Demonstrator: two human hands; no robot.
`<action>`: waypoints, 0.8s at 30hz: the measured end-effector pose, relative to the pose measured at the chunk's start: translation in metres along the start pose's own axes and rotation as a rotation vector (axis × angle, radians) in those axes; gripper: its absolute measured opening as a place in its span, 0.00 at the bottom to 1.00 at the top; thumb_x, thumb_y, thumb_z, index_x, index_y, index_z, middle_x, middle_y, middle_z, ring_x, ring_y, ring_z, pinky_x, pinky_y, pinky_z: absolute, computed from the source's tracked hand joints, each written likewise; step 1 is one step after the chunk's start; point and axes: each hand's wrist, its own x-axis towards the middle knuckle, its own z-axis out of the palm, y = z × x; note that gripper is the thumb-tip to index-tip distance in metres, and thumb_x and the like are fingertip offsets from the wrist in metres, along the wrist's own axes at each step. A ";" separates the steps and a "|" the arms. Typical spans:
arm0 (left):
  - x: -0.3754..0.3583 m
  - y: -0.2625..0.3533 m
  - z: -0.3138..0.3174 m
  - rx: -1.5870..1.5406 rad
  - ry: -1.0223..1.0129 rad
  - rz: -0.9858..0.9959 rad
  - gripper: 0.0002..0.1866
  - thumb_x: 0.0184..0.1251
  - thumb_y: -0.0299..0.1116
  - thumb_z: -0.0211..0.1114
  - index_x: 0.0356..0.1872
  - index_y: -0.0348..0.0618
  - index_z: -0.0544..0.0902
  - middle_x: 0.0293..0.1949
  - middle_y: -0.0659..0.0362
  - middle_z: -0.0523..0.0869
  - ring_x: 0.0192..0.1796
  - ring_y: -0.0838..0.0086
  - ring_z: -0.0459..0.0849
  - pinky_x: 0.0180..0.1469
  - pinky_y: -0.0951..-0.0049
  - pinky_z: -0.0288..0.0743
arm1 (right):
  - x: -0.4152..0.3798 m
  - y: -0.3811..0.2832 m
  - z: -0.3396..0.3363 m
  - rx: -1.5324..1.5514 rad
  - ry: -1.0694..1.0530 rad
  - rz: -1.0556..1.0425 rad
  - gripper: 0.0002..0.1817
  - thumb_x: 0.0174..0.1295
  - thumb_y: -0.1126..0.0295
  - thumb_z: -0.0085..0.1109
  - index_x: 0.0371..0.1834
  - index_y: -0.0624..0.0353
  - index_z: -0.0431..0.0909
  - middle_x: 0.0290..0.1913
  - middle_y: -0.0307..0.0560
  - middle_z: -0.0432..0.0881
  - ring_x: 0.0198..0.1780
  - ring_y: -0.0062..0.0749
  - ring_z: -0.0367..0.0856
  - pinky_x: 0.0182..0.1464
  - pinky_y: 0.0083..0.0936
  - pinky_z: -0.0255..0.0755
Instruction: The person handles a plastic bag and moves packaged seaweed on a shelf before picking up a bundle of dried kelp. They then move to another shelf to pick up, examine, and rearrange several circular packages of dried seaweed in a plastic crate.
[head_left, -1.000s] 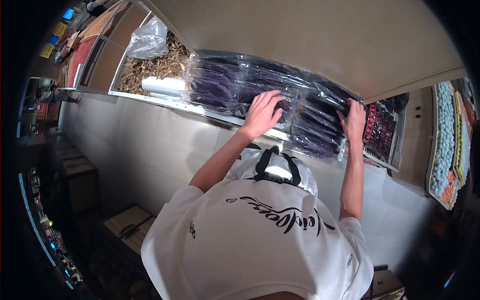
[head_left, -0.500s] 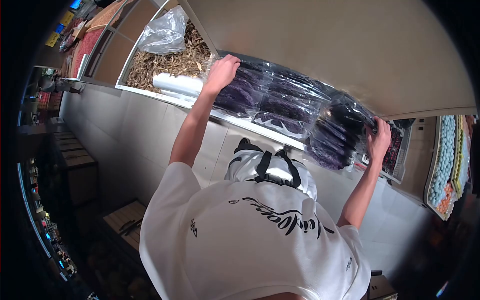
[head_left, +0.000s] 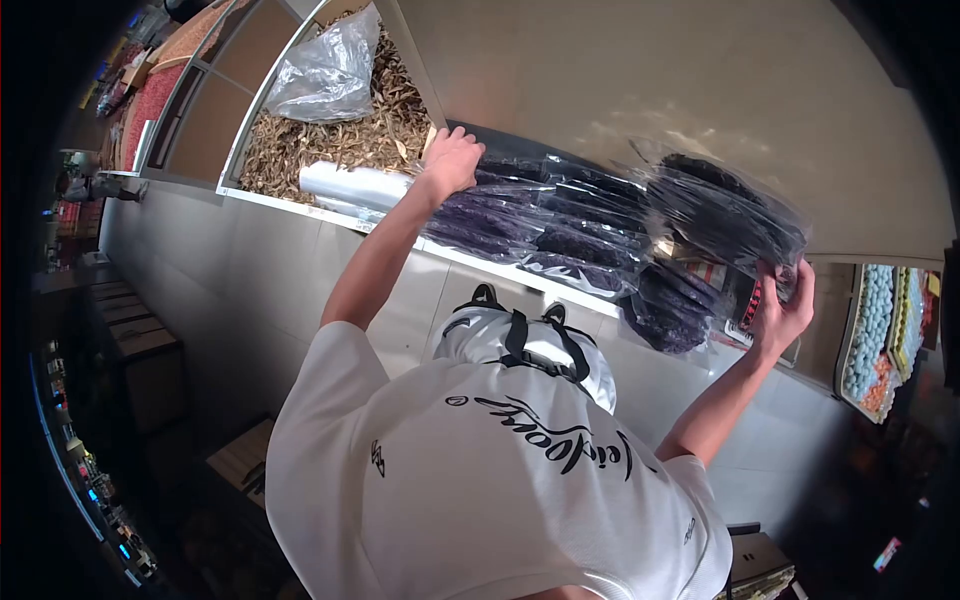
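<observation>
Clear bags of dark purple goods lie in stacks along a white-edged shelf. My right hand grips the lower right corner of one such bag, which is lifted and tilted against the tan panel, above the right stack. At the left end of the stacks, my left hand rests with bent fingers on the edge of the bags, beside the bin divider; what its fingertips hold, if anything, is hidden.
Left of the bags, a bin of dried brown pieces holds a crumpled clear bag and a white plastic roll. A tan panel rises behind. Trays of pale blue items stand at the right.
My right hand has raised a bag from the right stack, uncovering bags and a printed item beneath. My left hand stays at the left end, its fingers slightly shifted.
</observation>
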 end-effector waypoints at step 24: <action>-0.155 -0.088 0.012 -0.369 0.737 0.265 0.18 0.42 0.22 0.71 0.40 0.45 0.83 0.44 0.62 0.86 0.48 0.64 0.84 0.50 0.63 0.76 | 0.002 -0.128 0.310 -0.089 -0.542 -0.267 0.18 0.52 0.70 0.73 0.46 0.57 0.83 0.40 0.46 0.85 0.47 0.45 0.81 0.50 0.41 0.76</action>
